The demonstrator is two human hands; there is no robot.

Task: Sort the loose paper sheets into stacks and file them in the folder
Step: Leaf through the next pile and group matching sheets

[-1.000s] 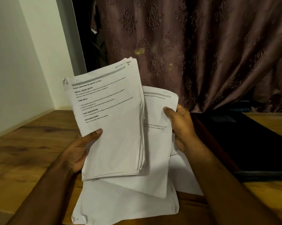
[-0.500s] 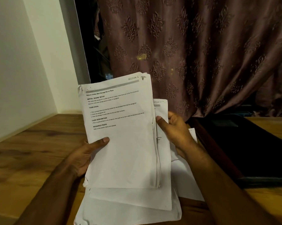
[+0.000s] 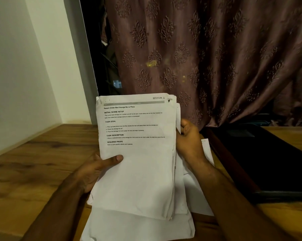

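Note:
A thick stack of printed sheets (image 3: pixel 138 162), headed "SECTION 1", stands almost upright in front of me above the wooden table (image 3: pixel 33 162). My left hand (image 3: pixel 96 169) grips its left edge, thumb across the top page. My right hand (image 3: pixel 190 138) holds the right edge, fingers curled behind the sheets. More loose white sheets (image 3: pixel 141 228) lie flat on the table under the stack. The dark open folder (image 3: pixel 261 160) lies on the table to the right.
A white wall (image 3: pixel 25 66) bounds the table on the left. A patterned mauve curtain (image 3: pixel 207 49) hangs behind the table, with a dark gap beside it at the left.
The right hand has slid its separate sheet behind the stack, so the pile is now squared together. The stack has turned from tilted to nearly upright and moved right.

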